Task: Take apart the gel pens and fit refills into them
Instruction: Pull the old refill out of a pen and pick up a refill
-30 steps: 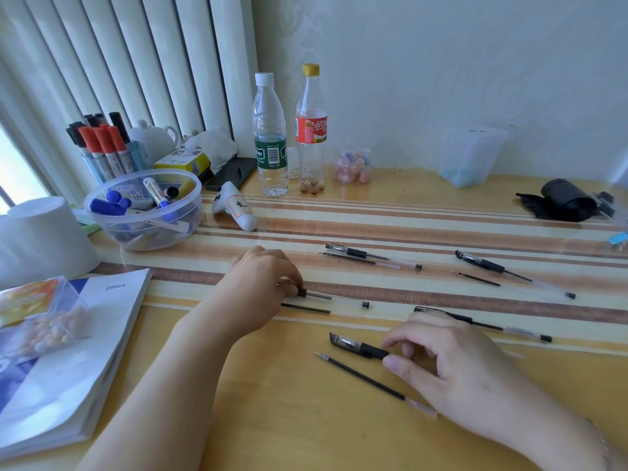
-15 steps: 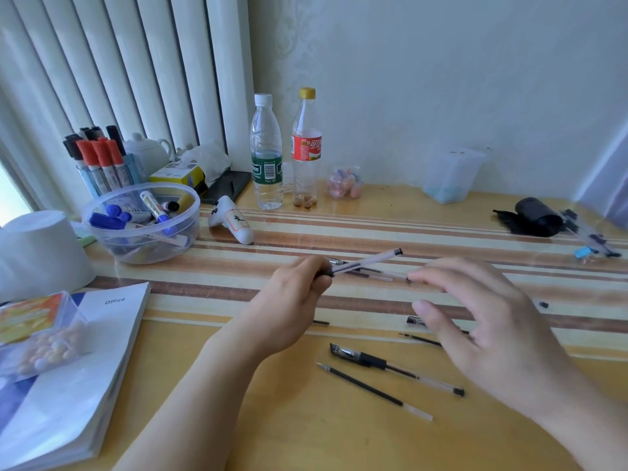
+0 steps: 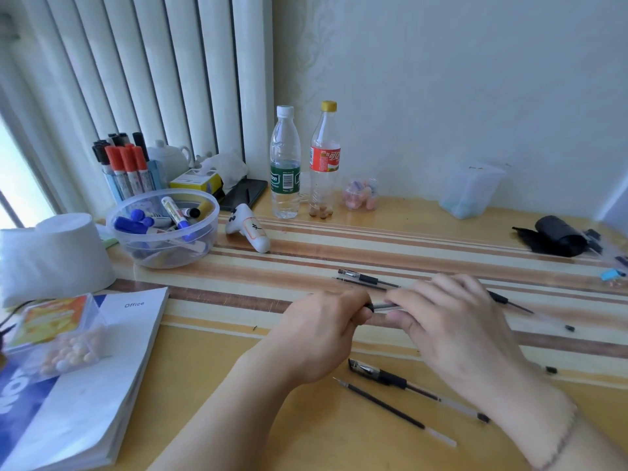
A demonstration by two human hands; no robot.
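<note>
Striped desk (image 3: 339,263), left hand (image 3: 319,338) and right hand (image 3: 452,328) (knuckles up) gripping one gel pen (image 3: 384,305)

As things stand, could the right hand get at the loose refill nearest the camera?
Probably yes: the loose refill lies uncovered just below the right hand, but that hand holds a gel pen with the left hand.

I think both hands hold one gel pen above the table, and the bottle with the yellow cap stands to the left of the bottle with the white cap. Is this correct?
Not fully. The head view shows the left hand and right hand both holding one gel pen above the table. But the yellow-capped bottle stands to the right of the white-capped bottle, not the left.
</note>
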